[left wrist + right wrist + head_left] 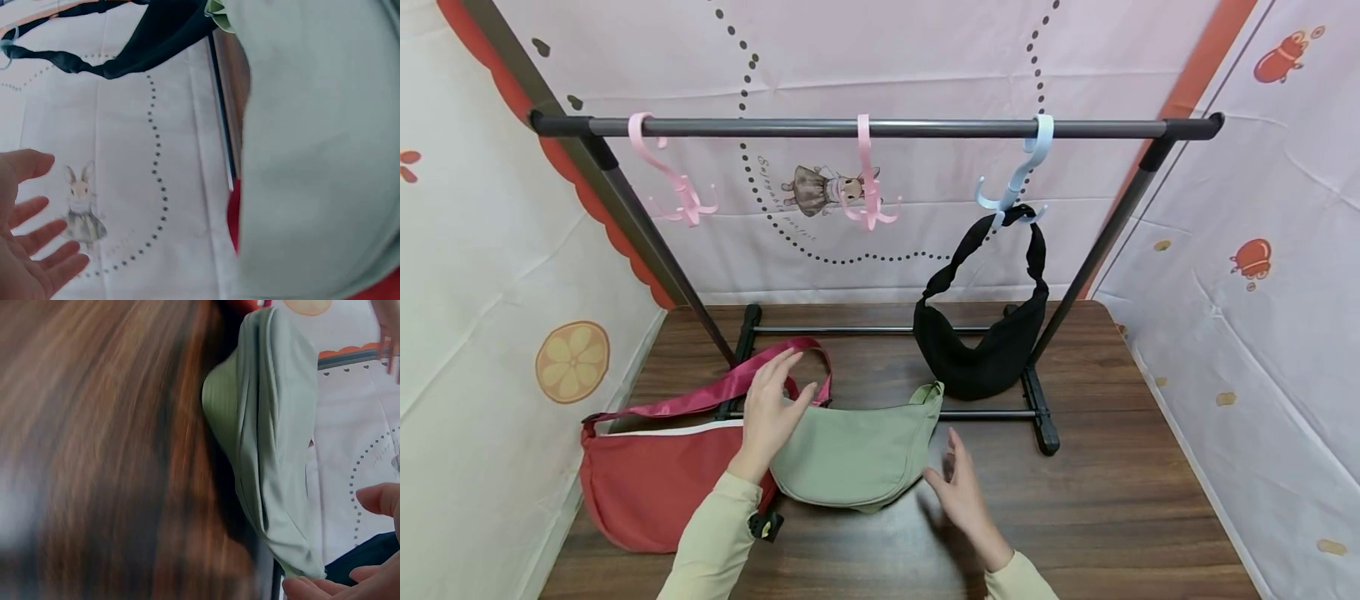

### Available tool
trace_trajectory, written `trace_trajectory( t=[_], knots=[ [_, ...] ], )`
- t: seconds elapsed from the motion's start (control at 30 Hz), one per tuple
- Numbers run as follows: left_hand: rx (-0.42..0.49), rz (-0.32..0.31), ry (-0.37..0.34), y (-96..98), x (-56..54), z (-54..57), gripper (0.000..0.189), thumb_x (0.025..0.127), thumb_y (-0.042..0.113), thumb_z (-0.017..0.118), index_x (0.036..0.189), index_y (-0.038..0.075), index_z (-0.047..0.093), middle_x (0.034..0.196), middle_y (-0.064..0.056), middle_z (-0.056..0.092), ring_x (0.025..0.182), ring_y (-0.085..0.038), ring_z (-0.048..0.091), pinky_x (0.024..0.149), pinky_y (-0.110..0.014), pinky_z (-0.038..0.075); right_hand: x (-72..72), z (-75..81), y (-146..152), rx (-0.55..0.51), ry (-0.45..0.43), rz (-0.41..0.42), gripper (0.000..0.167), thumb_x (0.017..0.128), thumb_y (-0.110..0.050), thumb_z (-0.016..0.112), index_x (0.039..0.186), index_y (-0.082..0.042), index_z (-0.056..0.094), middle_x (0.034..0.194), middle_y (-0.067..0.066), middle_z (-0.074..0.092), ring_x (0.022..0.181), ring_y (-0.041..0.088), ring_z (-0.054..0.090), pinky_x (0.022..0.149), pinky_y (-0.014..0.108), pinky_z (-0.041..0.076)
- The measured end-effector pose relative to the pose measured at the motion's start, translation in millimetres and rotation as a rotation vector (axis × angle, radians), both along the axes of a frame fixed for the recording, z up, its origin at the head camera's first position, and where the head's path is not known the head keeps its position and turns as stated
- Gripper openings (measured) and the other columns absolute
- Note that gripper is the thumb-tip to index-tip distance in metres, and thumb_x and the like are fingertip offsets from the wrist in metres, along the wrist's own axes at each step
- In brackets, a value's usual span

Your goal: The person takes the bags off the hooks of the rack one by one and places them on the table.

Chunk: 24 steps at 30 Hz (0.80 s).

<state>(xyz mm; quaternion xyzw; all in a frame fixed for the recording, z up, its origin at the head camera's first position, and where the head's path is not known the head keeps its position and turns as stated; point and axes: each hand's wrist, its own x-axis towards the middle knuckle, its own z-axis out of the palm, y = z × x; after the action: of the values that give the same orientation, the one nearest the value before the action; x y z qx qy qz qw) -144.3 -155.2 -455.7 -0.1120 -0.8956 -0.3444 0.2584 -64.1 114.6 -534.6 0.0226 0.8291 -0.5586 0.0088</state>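
Note:
A light green shoulder bag (857,454) lies on the table, its strap end (931,392) at the upper right. My left hand (771,412) is over the bag's left end, fingers spread and holding nothing; in the left wrist view its fingers are apart from the bag. Just right of the bag my right hand (961,492) is held with thumb and fingers parted, also holding nothing. Whether its fingertips (306,589) brush the bag's strap end, I cannot tell. Partly behind my left arm lies a red bag (655,479) with a crimson strap (715,392).
Across a black rack (951,128) hang two pink hooks (685,196) (870,187) and a light blue hook (1022,171). A black bag (981,354) hangs from the blue one. Printed cloth (1240,350) surrounds the wooden table (1120,492).

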Motion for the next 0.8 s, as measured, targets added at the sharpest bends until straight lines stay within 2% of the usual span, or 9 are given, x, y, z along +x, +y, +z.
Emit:
trace_trajectory(
  t=[0.2, 0.3, 0.43, 0.6, 0.8],
  knots=[
    [-0.077, -0.135, 0.121, 19.6, -7.2, 15.5, 0.05, 0.075, 0.012, 0.072, 0.12, 0.001, 0.055, 0.126, -0.015, 0.052, 0.117, -0.032, 0.044, 0.094, -0.045, 0.038, -4.6, 4.5, 5, 0.182, 0.109, 0.059, 0.072, 0.084, -0.017, 0.063, 0.142, -0.002, 0.022, 0.142, 0.025, 0.025, 0.128, 0.04, 0.028, 0.097, 0.056, 0.03],
    [-0.135, -0.183, 0.183, 31.1, -10.5, 23.9, 0.059, 0.074, 0.014, 0.073, 0.126, -0.001, 0.049, 0.127, -0.016, 0.051, 0.118, -0.031, 0.043, 0.094, -0.043, 0.04, -6.1, 6.1, 5, 0.252, 0.164, 0.087, 0.074, 0.084, -0.021, 0.064, 0.142, -0.002, 0.022, 0.144, 0.024, 0.023, 0.13, 0.041, 0.023, 0.098, 0.058, 0.027],
    [-0.195, -0.245, 0.266, 45.9, -18.8, 38.7, 0.069, 0.073, 0.016, 0.073, 0.131, -0.002, 0.042, 0.131, -0.016, 0.048, 0.122, -0.029, 0.041, 0.094, -0.041, 0.041, -8.4, 8.5, 6, 0.358, 0.241, 0.109, 0.075, 0.084, -0.025, 0.064, 0.142, -0.002, 0.023, 0.144, 0.025, 0.02, 0.129, 0.043, 0.022, 0.095, 0.06, 0.028],
    [-0.242, -0.314, 0.397, 65.0, -33.7, 67.5, 0.073, 0.072, 0.016, 0.074, 0.133, -0.004, 0.039, 0.13, -0.016, 0.048, 0.12, -0.03, 0.043, 0.095, -0.037, 0.041, -14.9, 14.3, 8, 0.482, 0.352, 0.103, 0.073, 0.084, -0.029, 0.064, 0.141, -0.002, 0.027, 0.144, 0.025, 0.023, 0.129, 0.043, 0.024, 0.094, 0.059, 0.03],
    [-0.28, -0.416, 0.521, 94.8, -46.3, 112.5, 0.067, 0.077, 0.02, 0.07, 0.132, -0.003, 0.039, 0.131, -0.015, 0.047, 0.121, -0.028, 0.043, 0.101, -0.033, 0.035, -20.6, 23.8, 7, 0.508, 0.389, 0.109, 0.071, 0.086, -0.032, 0.061, 0.142, -0.006, 0.027, 0.145, 0.023, 0.023, 0.131, 0.04, 0.023, 0.099, 0.056, 0.028]
  ],
)
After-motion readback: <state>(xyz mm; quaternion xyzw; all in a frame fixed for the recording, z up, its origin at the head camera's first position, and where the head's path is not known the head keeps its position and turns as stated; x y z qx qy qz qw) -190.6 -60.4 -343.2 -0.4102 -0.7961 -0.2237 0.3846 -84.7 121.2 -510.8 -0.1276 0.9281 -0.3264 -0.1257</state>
